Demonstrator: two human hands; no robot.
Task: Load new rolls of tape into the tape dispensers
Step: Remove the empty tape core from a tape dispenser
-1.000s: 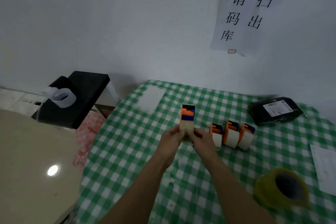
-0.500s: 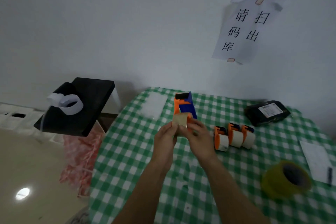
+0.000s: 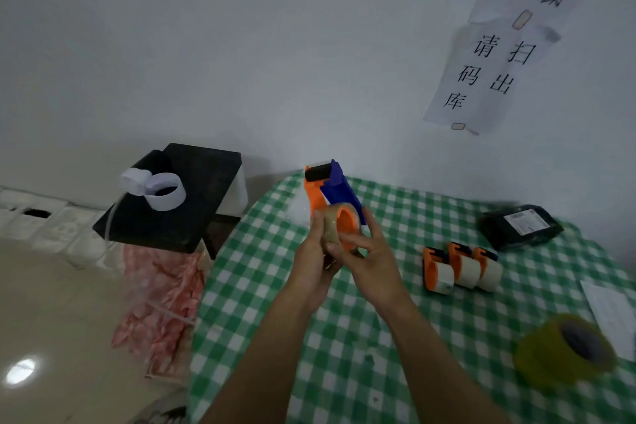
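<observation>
— While both hands are up in the middle of the frame, what's in them?
— An orange-and-blue tape dispenser [image 3: 329, 194], held above the green checked tablecloth [image 3: 261, 286], its black roller end pointing up toward the wall. A tan tape roll [image 3: 330, 229] sits around its orange hub.
— Which hand has what?
— The left hand [image 3: 315, 263] is wrapped round the tape roll from the left, thumb over its top. The right hand [image 3: 371, 260] lies against the roll's right face, fingers spread and fairly straight, thumb up beside the hub; it isn't clenched on anything, as far as I can see.
— And on the table?
— Right of centre, three loaded dispensers [image 3: 461, 268] stand side by side, touching. Above them in the frame lies a black parcel [image 3: 521, 225] with a white label. Lower right there's a yellowish tape roll [image 3: 564, 349], blurred, beside a white sheet [image 3: 612, 313].
— On the left?
— A black box [image 3: 192, 203], a white paper loop [image 3: 165, 194] on top.
</observation>
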